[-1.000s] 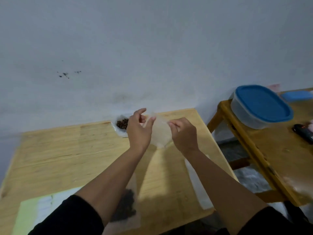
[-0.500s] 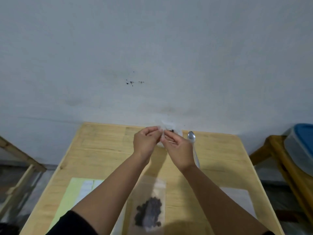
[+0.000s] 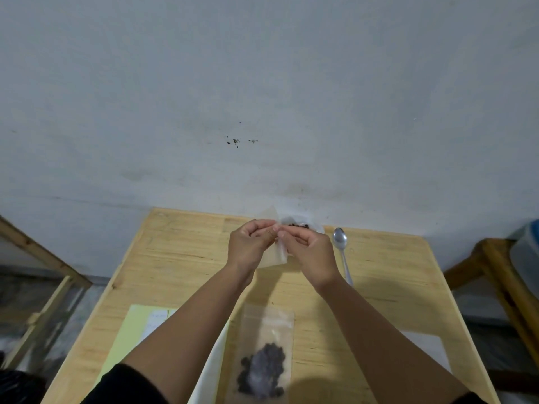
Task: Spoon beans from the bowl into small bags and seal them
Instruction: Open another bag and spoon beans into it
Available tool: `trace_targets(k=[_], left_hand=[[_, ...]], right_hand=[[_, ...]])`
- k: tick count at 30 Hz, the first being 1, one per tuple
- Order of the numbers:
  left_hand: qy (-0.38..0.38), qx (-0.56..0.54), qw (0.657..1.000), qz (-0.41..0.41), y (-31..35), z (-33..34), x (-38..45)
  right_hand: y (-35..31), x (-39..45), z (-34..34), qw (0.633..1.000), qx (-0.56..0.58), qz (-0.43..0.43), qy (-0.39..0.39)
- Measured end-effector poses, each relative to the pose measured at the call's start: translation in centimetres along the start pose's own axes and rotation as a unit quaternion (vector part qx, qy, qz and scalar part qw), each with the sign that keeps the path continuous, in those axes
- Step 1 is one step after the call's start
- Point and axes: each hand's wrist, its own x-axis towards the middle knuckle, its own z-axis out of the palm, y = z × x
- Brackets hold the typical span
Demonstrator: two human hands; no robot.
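Note:
My left hand (image 3: 251, 245) and my right hand (image 3: 309, 252) meet above the far middle of the wooden table (image 3: 180, 258), both pinching the top edge of a small empty clear bag (image 3: 275, 256). Just behind the hands, against the wall, sits the bowl of dark beans (image 3: 297, 225), mostly hidden by my fingers. A metal spoon (image 3: 341, 249) lies on the table to the right of my right hand. A filled clear bag with dark beans (image 3: 264, 363) lies flat near me between my forearms.
A pale green sheet with white paper (image 3: 140, 330) lies at the near left. A clear bag or sheet (image 3: 428, 348) lies at the near right. A wooden stand with a blue-lidded container (image 3: 525, 252) is at the right; a wooden frame (image 3: 43, 275) stands at the left.
The head camera swung left, bringing the table to centre and the blue-lidded container to the right edge. My hands came closer together on the bag's top edge.

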Motion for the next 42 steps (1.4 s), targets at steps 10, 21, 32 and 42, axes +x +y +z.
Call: trace_targets(k=[10, 21, 32, 42], left_hand=[[0.003, 0.05, 0.999, 0.012, 0.0, -0.2, 0.2], [0.021, 0.196, 0.978, 0.068, 0.2, -0.3, -0.1], [0.066, 0.32, 0.937, 0.12, -0.2, -0.9, -0.2], [0.089, 0.305, 0.941, 0.115, -0.4, -0.8, -0.4]], right_hand=[[-0.1, 0.0, 0.3, 0.996, -0.075, -0.026, 0.031], [0.3, 0.2, 1.0, 0.96, -0.25, -0.115, 0.059], [0.2, 0.7, 1.9, 0.936, -0.319, -0.116, 0.098], [0.1, 0.6, 2.6, 0.927, -0.34, -0.123, 0.098]])
